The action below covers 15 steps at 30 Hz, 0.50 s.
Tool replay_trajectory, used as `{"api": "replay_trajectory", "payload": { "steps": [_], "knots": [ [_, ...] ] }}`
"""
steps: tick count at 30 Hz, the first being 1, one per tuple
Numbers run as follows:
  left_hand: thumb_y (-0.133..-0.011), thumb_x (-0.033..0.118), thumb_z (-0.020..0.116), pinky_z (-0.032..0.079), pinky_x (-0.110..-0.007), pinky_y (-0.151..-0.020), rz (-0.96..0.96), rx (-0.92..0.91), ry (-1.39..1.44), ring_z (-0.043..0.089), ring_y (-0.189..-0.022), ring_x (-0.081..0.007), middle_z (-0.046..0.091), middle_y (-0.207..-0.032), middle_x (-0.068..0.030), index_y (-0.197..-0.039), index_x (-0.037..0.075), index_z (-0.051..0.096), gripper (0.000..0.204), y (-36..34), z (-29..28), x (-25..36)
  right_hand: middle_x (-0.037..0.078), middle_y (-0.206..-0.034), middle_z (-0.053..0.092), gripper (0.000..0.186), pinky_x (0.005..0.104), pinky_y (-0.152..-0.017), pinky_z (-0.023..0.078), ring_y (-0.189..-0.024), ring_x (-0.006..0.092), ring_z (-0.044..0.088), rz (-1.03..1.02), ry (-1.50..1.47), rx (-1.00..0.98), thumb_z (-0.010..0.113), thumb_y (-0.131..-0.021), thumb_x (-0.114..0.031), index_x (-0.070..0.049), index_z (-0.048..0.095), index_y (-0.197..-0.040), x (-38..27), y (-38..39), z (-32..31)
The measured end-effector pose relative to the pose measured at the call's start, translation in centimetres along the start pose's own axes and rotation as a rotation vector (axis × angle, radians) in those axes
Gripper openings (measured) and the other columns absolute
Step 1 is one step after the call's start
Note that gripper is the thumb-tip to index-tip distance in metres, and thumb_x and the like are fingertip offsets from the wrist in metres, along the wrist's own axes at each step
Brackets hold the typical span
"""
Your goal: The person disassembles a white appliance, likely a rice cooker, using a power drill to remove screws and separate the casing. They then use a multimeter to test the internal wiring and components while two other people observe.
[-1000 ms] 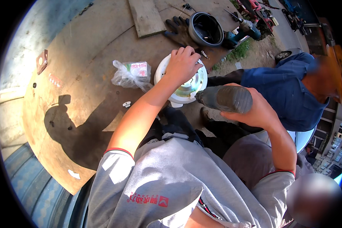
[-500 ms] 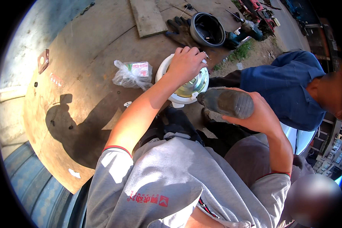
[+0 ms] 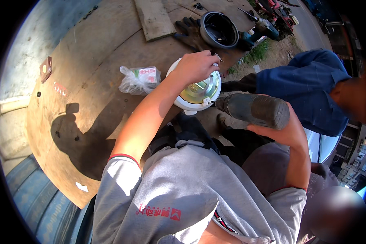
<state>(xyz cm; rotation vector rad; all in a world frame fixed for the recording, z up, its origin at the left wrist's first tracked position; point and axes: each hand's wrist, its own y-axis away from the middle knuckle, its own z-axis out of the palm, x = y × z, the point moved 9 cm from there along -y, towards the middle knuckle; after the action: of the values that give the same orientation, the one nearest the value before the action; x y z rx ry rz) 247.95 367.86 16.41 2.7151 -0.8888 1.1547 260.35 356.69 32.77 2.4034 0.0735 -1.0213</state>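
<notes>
A round white housing with a shiny metal disc (image 3: 207, 90) sits at the table's edge in front of me. My left hand (image 3: 195, 67) lies across its far side, fingers curled over the rim beside a small metallic piece (image 3: 217, 59). My right hand (image 3: 286, 126) is wrapped round a dark cordless drill (image 3: 254, 109), held level with its nose pointing left. That nose is close to a small white tab (image 3: 207, 101) on the housing's near right rim; I cannot tell whether they touch. The drill's handle is mostly hidden.
Left of the housing lies a clear plastic bag (image 3: 139, 80) with a small box. Beyond are a board (image 3: 154, 20), dark gloves (image 3: 191, 34), a grey bowl (image 3: 219, 29) and another drill (image 3: 258, 34). A person in blue (image 3: 301, 91) is at the right; another is at the lower right.
My right hand and the drill have shifted right, so the drill's nose sits a little farther right. My left hand stays on the housing, its fingers slightly moved.
</notes>
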Motion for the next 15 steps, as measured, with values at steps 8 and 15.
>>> {"api": "replay_trajectory", "payload": {
  "steps": [8,15],
  "knots": [
    [-0.093,0.037,0.056,0.051,-0.043,-0.081,-0.071,-0.120,-0.071,0.064,-0.097,-0.0289,0.064,-0.103,-0.0075,-0.108,0.019,0.066,0.026,-0.6,0.8,-0.3,0.006,-0.094,0.070,0.046,0.0289,-0.078,0.050,-0.082,0.0125,0.061,0.009,0.037,-0.063,0.085,-0.068,-0.009,0.000,0.065,-0.108,1.9,-0.5,1.2],
    [-0.092,0.034,0.058,0.053,-0.044,-0.080,-0.041,-0.134,-0.080,0.066,-0.095,-0.0309,0.065,-0.102,-0.0105,-0.110,0.018,0.066,0.025,-1.0,1.0,0.4,0.013,-0.098,0.071,0.051,0.0353,-0.080,0.052,-0.087,0.0288,0.068,0.006,0.195,0.018,0.084,-0.069,-0.020,-0.005,0.066,-0.115,0.6,-0.5,1.5]
  ]
}}
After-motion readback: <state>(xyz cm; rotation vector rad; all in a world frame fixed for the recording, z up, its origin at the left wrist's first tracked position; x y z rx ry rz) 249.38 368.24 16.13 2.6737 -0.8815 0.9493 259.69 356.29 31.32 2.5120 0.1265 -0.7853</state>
